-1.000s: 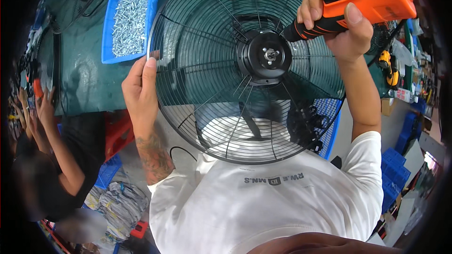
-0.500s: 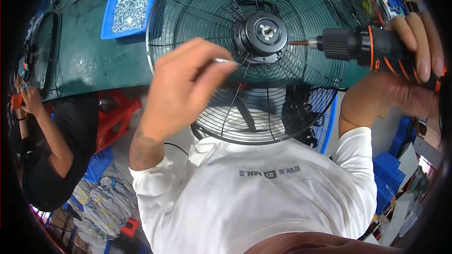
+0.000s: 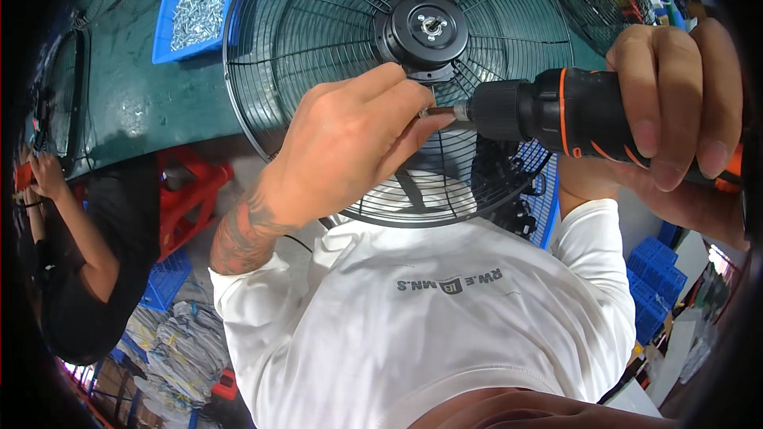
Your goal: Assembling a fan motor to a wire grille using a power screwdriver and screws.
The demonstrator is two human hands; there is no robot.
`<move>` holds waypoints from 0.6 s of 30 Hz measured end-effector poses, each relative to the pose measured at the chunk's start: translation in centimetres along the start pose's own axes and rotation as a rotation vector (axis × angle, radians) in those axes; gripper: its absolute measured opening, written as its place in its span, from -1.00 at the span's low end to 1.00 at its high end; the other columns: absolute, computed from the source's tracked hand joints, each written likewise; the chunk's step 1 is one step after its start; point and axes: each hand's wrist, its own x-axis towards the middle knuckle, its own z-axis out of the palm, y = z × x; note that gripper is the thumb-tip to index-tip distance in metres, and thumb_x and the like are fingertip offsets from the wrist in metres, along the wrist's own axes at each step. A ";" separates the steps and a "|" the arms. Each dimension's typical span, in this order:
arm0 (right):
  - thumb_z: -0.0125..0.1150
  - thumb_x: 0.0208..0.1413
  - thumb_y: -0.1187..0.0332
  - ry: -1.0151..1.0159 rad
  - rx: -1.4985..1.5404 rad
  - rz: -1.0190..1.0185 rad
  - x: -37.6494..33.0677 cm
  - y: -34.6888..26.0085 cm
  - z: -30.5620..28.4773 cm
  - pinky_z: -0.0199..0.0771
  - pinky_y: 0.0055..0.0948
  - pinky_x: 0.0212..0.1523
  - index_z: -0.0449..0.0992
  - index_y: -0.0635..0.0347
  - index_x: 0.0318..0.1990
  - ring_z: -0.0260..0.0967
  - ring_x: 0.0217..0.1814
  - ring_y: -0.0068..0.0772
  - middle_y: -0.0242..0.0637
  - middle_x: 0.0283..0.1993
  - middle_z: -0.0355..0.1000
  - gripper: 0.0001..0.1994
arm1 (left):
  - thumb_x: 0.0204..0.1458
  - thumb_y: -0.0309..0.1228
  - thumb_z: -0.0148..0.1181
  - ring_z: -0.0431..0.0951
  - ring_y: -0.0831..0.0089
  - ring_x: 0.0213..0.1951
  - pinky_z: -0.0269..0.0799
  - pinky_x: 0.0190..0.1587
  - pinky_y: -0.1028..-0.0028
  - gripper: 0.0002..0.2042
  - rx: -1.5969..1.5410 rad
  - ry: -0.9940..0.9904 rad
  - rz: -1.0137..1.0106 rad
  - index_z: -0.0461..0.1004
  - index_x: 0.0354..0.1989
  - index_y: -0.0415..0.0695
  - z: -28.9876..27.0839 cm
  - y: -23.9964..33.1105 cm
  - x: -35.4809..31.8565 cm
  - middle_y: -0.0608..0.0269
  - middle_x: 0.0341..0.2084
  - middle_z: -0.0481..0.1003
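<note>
between the hands | left hand (image 3: 350,147) pinching screw at driver bit (image 3: 439,112) | right hand (image 3: 675,103) clenched on drill (image 3: 556,115) | fan guard (image 3: 334,40) behind | risk: trigger early, fingertips nicked, screw drops through grille

Left hand (image 3: 350,143) steadies bit of drill (image 3: 572,115).

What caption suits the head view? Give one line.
Left hand steadies the bit of an orange-black drill gripped by the right hand.

Probably a fan assembly workshop: a green table (image 3: 143,103) carries a wire fan guard (image 3: 334,48), with a blue screw bin (image 3: 171,32) at its far edge and blue crates (image 3: 656,270) nearby.
</note>
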 end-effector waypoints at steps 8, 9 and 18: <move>0.15 0.18 0.18 -0.011 -0.020 0.024 0.4 0.1 0.6 0.52 -0.30 -0.35 0.37 0.28 0.02 0.42 -0.50 -0.34 -0.22 -0.41 0.39 -0.61 | -0.14 -0.56 0.49 0.39 0.36 -0.64 0.27 -0.59 0.38 -0.77 0.006 0.051 -0.026 0.56 -0.31 -0.19 -0.1 -0.5 -0.6 0.25 -0.55 0.38; 0.14 0.18 0.18 -0.015 -0.023 0.025 0.6 0.3 0.7 0.52 -0.30 -0.35 0.37 0.28 0.02 0.42 -0.51 -0.34 -0.22 -0.41 0.39 -0.61 | -0.14 -0.56 0.49 0.39 0.36 -0.64 0.27 -0.59 0.38 -0.77 0.003 0.055 -0.028 0.56 -0.31 -0.19 -0.2 -0.6 -0.6 0.25 -0.55 0.38; 0.12 0.20 0.23 0.047 -0.137 0.038 5.6 3.9 1.3 0.53 -0.29 -0.34 0.38 0.27 0.01 0.42 -0.51 -0.34 -0.23 -0.41 0.39 -0.66 | -0.06 -0.46 0.51 0.18 0.70 -0.62 0.07 -0.56 0.58 -0.63 0.069 0.415 -0.341 0.61 -0.04 -0.22 -4.0 -1.3 -3.2 0.50 -0.62 0.29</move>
